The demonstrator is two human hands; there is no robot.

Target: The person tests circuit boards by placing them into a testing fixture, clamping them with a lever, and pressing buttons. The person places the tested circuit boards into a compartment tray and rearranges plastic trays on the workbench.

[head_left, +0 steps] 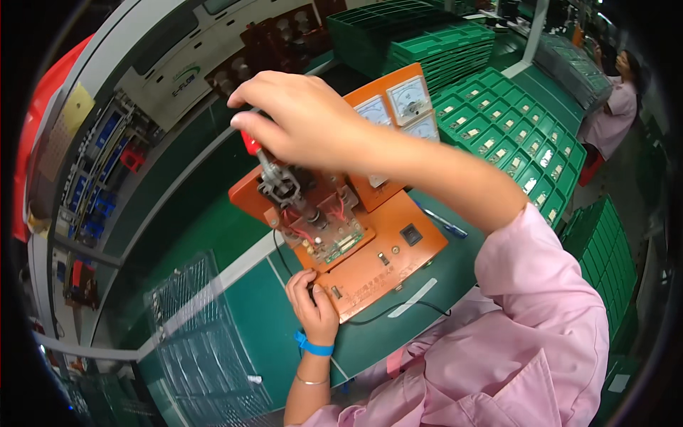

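Note:
On the bench stands an orange test fixture (420, 245) with a toggle clamp (281, 183) at its upper left. My right hand (288, 117) is curled over the clamp's red handle (250, 142), which shows only in part below the thumb. Under the clamp, a small green circuit board (343, 246) sits among red wires. At the fixture's near left corner, my left hand (311, 304) rests with fingers bent round the edge; the fingertips are partly hidden. A blue wrist strap (313, 345) circles my left wrist.
Analogue meters (408, 101) stand at the fixture's back. To the right, a green compartment tray (491, 107) holds small boards, near stacked green trays (445, 51). Clear plastic trays (206, 334) lie at the left. A blue pen (448, 226) and black cable (377, 318) flank the fixture. Another person (613, 114) sits far right.

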